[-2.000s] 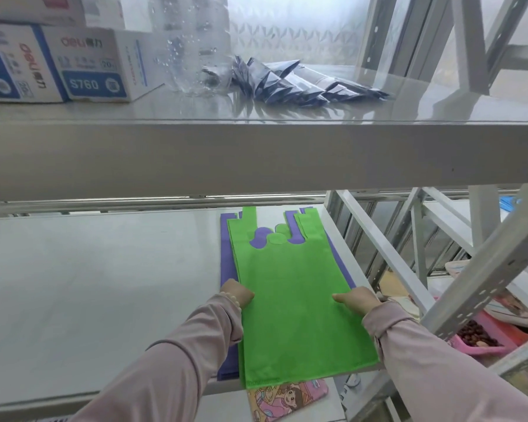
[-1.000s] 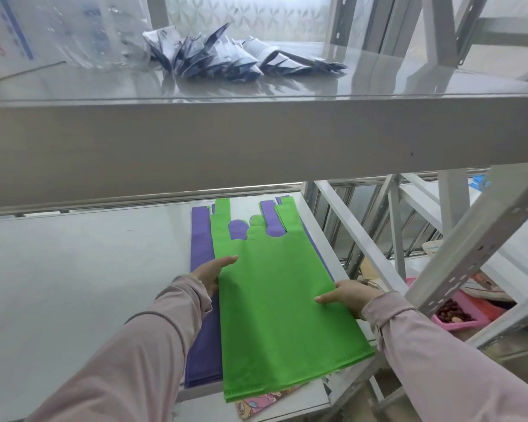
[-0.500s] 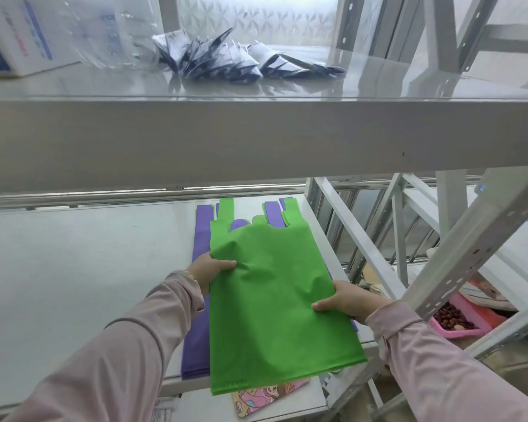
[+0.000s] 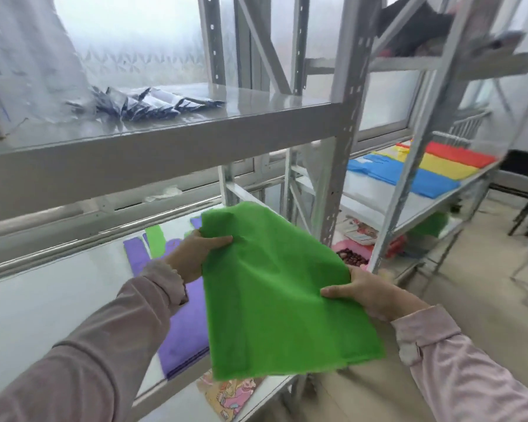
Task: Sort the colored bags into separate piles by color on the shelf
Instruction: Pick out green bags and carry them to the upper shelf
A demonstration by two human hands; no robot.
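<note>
Everything's pretty smeary here, so small stuff is hard to read. The green bag (image 4: 281, 300) is up in the air in front of the shelf (image 4: 43, 315). It's tilted and its far end folds over, so I can't really see its handles. There's a green strip (image 4: 154, 240) lying on the shelf by the left wrist, and I can't tell whether it belongs to this bag or another one. The left hand (image 4: 192, 254) pinches the bag's left edge near the far end, thumb on top, with the other fingers tucked behind the fabric out of sight. The right hand (image 4: 369, 296) pinches the right edge about halfway along, thumb on the top face and fingers hidden underneath. So the bag spans between the two grips, and its near end hangs free below both hands, out past the shelf's front edge. Flat on the shelf under it is the purple pile (image 4: 186, 330), partly covered by the bag and the left sleeve (image 4: 119, 330). A cartoon-print thing (image 4: 229, 394) pokes out on the level below, mostly covered. On the rack (image 4: 406, 190) to the right, a blue pile (image 4: 403, 175), a yellow pile (image 4: 439, 166) and a red pile (image 4: 461, 155) sit side by side, cut across by its posts. There's a blurry green patch (image 4: 430, 226) on the level beneath them. A pink tray (image 4: 351, 254) of dark reddish bits peeks out beside the bag's right edge. Dark blue packets (image 4: 147, 105) lie on the upper shelf (image 4: 195, 129).
</note>
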